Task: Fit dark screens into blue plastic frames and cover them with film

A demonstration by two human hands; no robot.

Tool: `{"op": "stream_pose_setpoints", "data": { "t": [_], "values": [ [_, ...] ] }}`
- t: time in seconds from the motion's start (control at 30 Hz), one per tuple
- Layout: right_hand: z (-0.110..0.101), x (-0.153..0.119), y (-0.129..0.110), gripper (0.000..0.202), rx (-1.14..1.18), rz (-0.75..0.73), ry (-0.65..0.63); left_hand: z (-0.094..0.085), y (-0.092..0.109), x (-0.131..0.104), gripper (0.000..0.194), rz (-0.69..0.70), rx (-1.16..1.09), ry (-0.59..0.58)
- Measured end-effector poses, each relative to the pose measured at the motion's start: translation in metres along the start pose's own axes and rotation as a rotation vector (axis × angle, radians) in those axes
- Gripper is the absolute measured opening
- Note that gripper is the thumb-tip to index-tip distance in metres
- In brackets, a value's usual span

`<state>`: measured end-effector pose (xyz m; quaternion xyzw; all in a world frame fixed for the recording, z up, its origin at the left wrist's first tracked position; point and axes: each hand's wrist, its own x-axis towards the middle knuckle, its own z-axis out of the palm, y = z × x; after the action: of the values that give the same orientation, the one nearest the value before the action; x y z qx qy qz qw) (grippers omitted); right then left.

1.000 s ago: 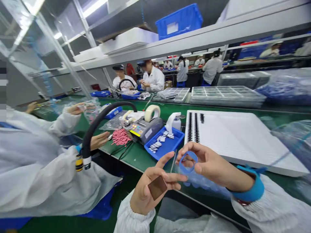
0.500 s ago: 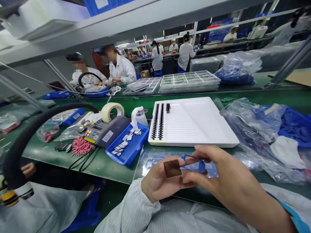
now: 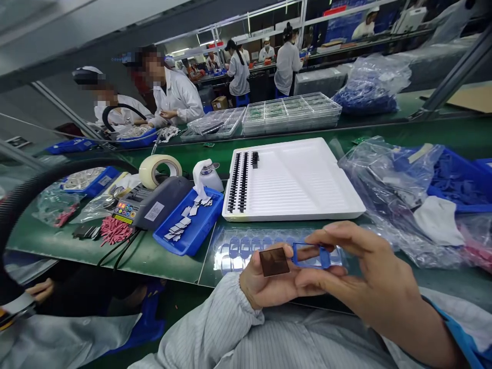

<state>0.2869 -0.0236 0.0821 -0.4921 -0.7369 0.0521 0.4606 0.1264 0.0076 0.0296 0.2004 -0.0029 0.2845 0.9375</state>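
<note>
My left hand is curled palm up and holds a small dark brown square plate under its thumb. Just right of the plate is a small blue frame with an open middle. Thumb and fingers of my right hand grip this frame at its right side, while the left fingertips are at its left edge. Below and behind the hands lies a clear plastic sheet with a row of blue oval pieces. A white ribbed tray beyond them bears columns of black parts along its left side.
Left of the tray are a blue bin of white pieces, a tape roll, a grey device and pink pieces. Plastic bags and a blue bin lie right. A neighbour's hand shows lower left.
The view has shifted, so the bench items sit further left and higher. The blue frame has turned to show its opening more squarely. Both hands keep their holds.
</note>
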Motion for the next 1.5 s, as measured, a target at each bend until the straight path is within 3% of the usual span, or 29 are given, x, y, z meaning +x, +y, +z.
{"op": "stream_pose_setpoints", "data": {
  "t": [0.13,0.3,0.4,0.63,0.8,1.07,1.13,1.33,1.5],
  "values": [
    [0.000,-0.004,0.004,0.038,0.223,0.102,-0.041,-0.005,-0.005,0.000,0.043,-0.009,-0.022,0.047],
    [0.009,-0.009,0.002,0.051,0.491,0.153,0.108,-0.007,-0.010,0.000,0.040,0.080,-0.018,0.015],
    [0.017,-0.009,-0.002,0.052,0.507,0.096,0.221,-0.006,-0.010,-0.001,0.037,0.112,0.016,-0.070],
    [0.027,-0.013,-0.003,0.055,0.458,0.070,0.281,-0.010,-0.009,-0.002,0.039,0.181,0.110,0.002],
    [0.028,-0.016,0.003,0.057,0.389,0.003,0.274,-0.006,-0.008,0.003,0.040,0.195,0.117,0.037],
    [0.024,-0.014,0.005,0.066,0.324,-0.081,0.272,-0.008,-0.003,0.005,0.038,0.279,0.187,-0.019],
    [0.023,-0.015,0.000,0.068,0.272,-0.103,0.247,-0.007,0.000,0.004,0.038,0.297,0.229,0.035],
    [0.029,-0.019,-0.010,0.053,0.259,0.072,0.085,0.000,0.005,0.005,0.041,0.416,0.401,0.175],
    [0.035,-0.018,-0.010,0.052,0.406,0.167,0.081,0.003,0.004,0.004,0.038,0.435,0.420,0.218]
  ]
}}
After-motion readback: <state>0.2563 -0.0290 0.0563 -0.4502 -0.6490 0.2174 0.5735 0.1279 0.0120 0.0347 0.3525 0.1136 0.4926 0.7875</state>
